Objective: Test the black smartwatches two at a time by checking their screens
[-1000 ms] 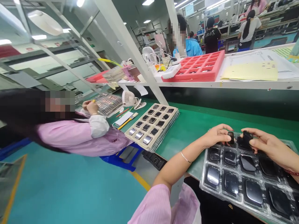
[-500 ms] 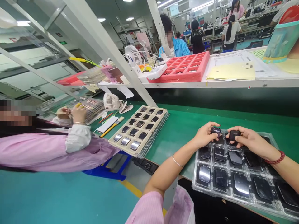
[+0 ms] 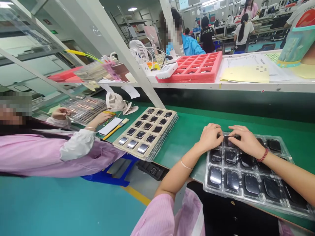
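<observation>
A clear plastic tray (image 3: 246,200) lies before me, its pockets filled with glossy black, rounded-square pieces that look like smartwatch bodies (image 3: 251,184). My left hand (image 3: 211,137) rests at the tray's far left corner with its fingers curled inward; what they hold, if anything, is hidden. Beside it, my right hand (image 3: 246,141) spreads over the far row, thumb and fingers apart. Its thumb reaches onto a black watch piece (image 3: 228,141) lying in a far-row pocket.
To the left stands a stack of trays with a beige top tray (image 3: 134,149) of similar pieces. Near it are a brush (image 3: 114,130), a small fan (image 3: 115,101) and a co-worker's hand (image 3: 102,118). A shelf (image 3: 197,86) carries a red foam tray (image 3: 214,73).
Both hands, which each held a small black watch piece raised above the tray, have lowered to its far left pockets. My right hand moved left and opened. The co-worker's hands moved apart.
</observation>
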Tool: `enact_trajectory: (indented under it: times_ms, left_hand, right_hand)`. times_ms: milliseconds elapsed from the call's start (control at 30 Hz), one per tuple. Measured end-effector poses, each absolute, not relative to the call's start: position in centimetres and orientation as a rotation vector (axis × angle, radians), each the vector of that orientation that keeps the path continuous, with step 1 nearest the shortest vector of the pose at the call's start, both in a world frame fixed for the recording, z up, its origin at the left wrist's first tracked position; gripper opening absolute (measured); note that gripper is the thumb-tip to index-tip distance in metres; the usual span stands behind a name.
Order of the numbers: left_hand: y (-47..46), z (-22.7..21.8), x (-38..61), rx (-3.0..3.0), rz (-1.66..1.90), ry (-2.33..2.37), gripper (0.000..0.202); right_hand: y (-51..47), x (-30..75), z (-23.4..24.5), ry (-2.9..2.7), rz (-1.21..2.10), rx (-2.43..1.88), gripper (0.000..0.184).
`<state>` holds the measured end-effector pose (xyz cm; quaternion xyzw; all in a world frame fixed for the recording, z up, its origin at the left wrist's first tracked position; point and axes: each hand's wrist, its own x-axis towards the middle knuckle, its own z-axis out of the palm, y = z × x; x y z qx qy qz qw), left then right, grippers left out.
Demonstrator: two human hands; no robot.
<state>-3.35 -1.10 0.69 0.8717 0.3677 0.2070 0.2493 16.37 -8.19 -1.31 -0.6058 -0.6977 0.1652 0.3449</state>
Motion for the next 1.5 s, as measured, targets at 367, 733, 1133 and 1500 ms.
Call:
enact_trajectory:
  times_ms: [367, 733, 1133, 1500]
  left_hand:
    - [-1.4, 0.4, 0.3, 2.448, 0.485, 0.796, 0.01]
    - [-2.7, 0.0, 3.0, 2.084, 0.551, 0.493, 0.014]
    - [1.1, -0.9, -0.3, 1.157, 0.539, 0.557, 0.061]
    - [0.4, -1.0, -0.8, 1.171, 0.48, 0.405, 0.097]
  right_hand:
    - [-11.8, 27.8, -0.2, -2.188, -0.031, -1.819, 0.032]
    - [-12.8, 27.1, -0.6, -2.096, 0.246, -1.723, 0.023]
    - [-9.3, 20.8, 0.6, -0.946, 1.265, -1.304, 0.048]
    - [-10.1, 22.0, -0.1, -0.977, 1.477, -1.158, 0.043]
